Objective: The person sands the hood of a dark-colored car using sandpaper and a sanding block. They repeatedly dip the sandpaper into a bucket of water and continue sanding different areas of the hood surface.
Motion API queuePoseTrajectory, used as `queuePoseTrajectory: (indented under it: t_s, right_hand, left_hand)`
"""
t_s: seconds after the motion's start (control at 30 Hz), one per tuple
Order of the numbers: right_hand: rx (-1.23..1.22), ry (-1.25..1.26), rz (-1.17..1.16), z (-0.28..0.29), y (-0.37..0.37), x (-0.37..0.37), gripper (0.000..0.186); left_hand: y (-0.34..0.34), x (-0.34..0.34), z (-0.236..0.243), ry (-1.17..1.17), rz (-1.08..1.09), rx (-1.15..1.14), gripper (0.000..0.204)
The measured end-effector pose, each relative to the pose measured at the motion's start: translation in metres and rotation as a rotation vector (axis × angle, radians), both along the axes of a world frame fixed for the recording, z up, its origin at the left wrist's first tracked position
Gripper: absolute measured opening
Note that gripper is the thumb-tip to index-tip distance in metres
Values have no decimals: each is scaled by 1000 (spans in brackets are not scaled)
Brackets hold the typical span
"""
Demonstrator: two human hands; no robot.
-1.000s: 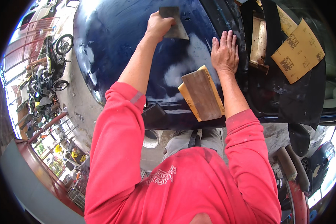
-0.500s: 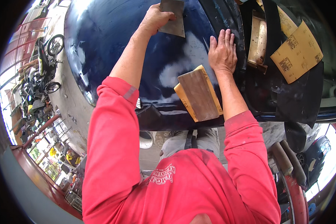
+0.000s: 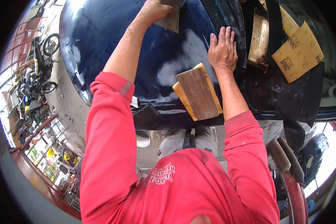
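Stretched far forward, my left hand [image 3: 156, 11] grips a grey sheet of sandpaper [image 3: 170, 21] against the dark blue car hood [image 3: 138, 71]; the sheet's upper part runs out at the top edge. My right hand [image 3: 223, 52] lies flat near the hood's right edge, fingers stretched out, holding nothing. Below and left of it, a brown sanding block [image 3: 198, 95] rests tilted on yellow-backed sandpaper [image 3: 183, 100] on the hood.
On the black covering at right lie a yellow sandpaper sheet [image 3: 298, 52] and a worn metal tray-like piece [image 3: 263, 39]. A black flap [image 3: 146, 115] sits at the hood's near edge. Motorcycles [image 3: 39, 69] stand at far left; another car [image 3: 317, 156] is at lower right.
My left hand has moved farther forward and slightly left with the sandpaper, so less of it shows. My right hand has stayed nearly in place.
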State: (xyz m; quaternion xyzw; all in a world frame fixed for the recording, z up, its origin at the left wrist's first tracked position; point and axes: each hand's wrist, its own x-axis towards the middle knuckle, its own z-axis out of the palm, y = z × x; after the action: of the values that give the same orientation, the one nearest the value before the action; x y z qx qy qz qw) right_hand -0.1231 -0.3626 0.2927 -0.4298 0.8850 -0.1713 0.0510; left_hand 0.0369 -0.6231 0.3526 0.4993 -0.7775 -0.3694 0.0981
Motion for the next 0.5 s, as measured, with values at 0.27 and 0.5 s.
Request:
queuePoseTrajectory:
  t_s: [0.27,0.5]
  right_hand:
    - [-2,-12,-6,0,-1,0,70]
    - [0,13,1,-1,-1,0,70]
  left_hand:
    - [-9,-4,-5,288,-111,344,45]
    - [-12,-8,-11,289,-94,245,37]
